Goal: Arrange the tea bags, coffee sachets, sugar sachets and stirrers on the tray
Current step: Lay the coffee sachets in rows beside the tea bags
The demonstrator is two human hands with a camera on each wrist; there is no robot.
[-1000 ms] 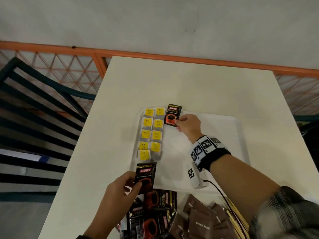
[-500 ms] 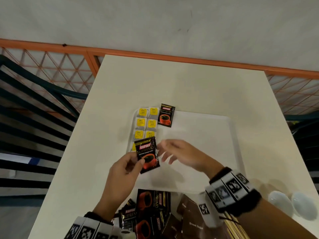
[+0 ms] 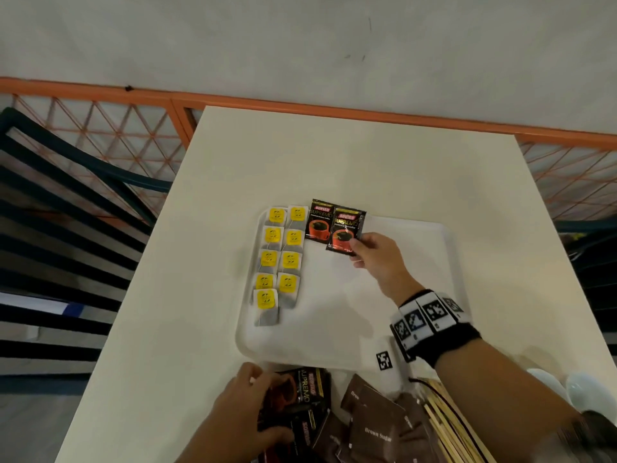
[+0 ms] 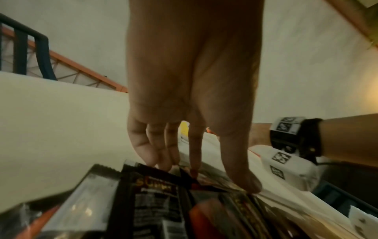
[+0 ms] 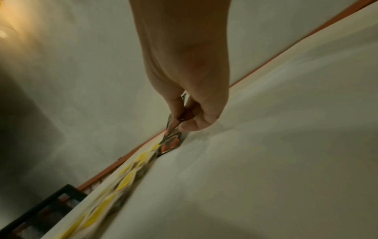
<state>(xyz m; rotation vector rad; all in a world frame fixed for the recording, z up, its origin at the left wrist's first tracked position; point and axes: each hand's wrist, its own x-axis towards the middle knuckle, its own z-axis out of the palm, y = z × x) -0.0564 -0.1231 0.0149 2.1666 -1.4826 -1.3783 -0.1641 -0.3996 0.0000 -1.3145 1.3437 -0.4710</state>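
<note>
Your right hand (image 3: 377,259) pinches the near right corner of a coffee sachet (image 3: 345,233) between thumb and fingers, holding it low at the far edge of the tray (image 3: 334,329) so that it overlaps the right side of the first coffee sachet (image 3: 319,225) already lying there; gripping by the corner keeps the printed face clear and lets you line it up as the next in a row. Just left of those two, the tea bags (image 3: 280,259) sit in two columns along the tray's left side, yellow tags up, which leaves the middle and right of the tray free.

Your left hand (image 3: 240,409) is down on the pile of loose coffee sachets (image 3: 300,396) on the table (image 3: 334,155) just near of the tray, fingers curled onto the top one; it looks like a grip is forming, probably to have the next sachet ready, but a finished hold cannot be confirmed. The brown sugar sachets (image 3: 377,429) and wooden stirrers (image 3: 450,426) wait to the right of that pile, not yet on the tray
</note>
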